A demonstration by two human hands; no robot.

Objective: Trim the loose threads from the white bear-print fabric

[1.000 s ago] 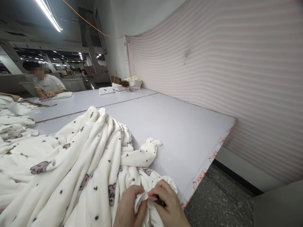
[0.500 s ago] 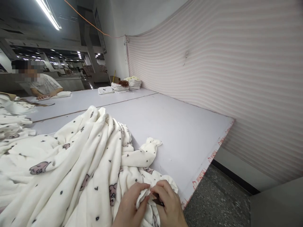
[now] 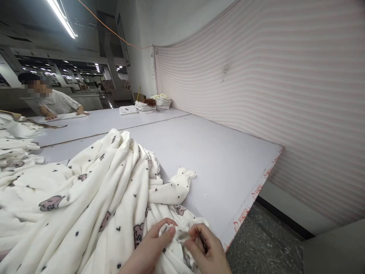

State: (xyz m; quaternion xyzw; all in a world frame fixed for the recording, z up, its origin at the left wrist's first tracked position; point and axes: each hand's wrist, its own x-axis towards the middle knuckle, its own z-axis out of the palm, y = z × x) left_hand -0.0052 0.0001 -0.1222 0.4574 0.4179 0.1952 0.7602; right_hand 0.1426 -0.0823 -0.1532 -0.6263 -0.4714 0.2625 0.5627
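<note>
White printed fabric (image 3: 97, 228) heaps beside left fingers (image 3: 167, 236) pinching it; right fingers (image 3: 210, 236) clasp a dark tool (image 3: 203, 244); folded stacks (image 3: 146, 107) stand beyond.

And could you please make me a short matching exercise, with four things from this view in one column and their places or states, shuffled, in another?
Column one
1. Left hand
2. Right hand
3. Orange cord
4. Striped sheet

Column two
A. Strung high in the upper left of the picture
B. Has a small dark tool in its grip
C. Hangs as a tall pink-and-white backdrop beside the table
D. Pinches white fabric, with no tool visible in it

Right pairs: 1-D, 2-B, 3-A, 4-C
</note>
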